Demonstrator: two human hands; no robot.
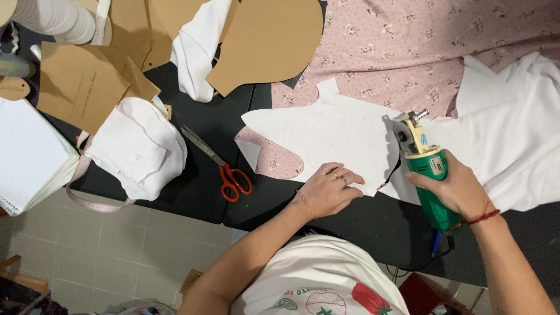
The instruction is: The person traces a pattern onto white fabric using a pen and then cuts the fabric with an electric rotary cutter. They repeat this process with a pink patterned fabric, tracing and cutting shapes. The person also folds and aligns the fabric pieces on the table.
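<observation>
- A green electric fabric cutter (429,175) is clamped in the right hand (458,189), its grip wrapped fully round the handle, at about 4 o'clock on the black table (216,125).
- The cutter's blade end is set at the edge of a white pattern piece (326,134), which lies on pink floral fabric (408,52).
- The pattern piece is pressed down at its lower edge by the left hand (328,189), laid flat with fingers together, holding nothing.
- Red-handled scissors (221,163) lie at 9 o'clock of that hand.
- White fabric (513,134) lies at 3 o'clock; brown paper patterns (265,41) at 12 o'clock.
</observation>
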